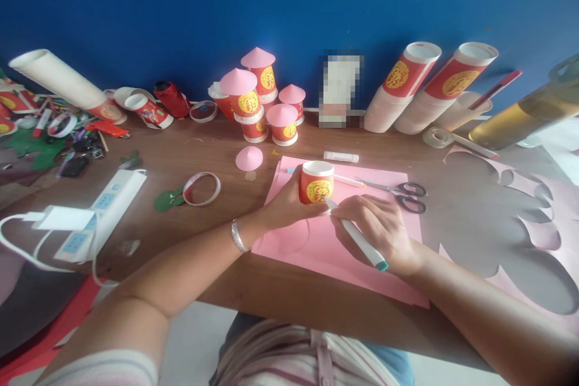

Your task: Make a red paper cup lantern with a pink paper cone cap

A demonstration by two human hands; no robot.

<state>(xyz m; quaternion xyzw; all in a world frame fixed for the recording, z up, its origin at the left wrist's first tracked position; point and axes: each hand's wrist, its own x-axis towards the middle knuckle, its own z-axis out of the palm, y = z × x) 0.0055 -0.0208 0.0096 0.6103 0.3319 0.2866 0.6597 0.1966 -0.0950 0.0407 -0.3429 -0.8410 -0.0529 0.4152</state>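
My left hand (289,202), with a silver bracelet at its wrist, wraps round a short red paper cup (311,184) with a white rim and a yellow round emblem. In my right hand (377,226) is a white marker (360,244) with a green end. Its tip meets the lower front of the cup. Both hands are over a stack of pink paper (362,277), which bears a faint round outline. Scissors (409,196), a slim white pen (349,181) partly behind the cup, and a small white stick (341,157) lie near the hands.
Red cups with pink cone tops (244,93) stand at the back, a loose pink cone (248,158) before them. Stacked cups (393,87) lean against the wall at right. Pink offcuts (543,232) lie right; a power strip (102,214) and paper ring (202,189) lie left.
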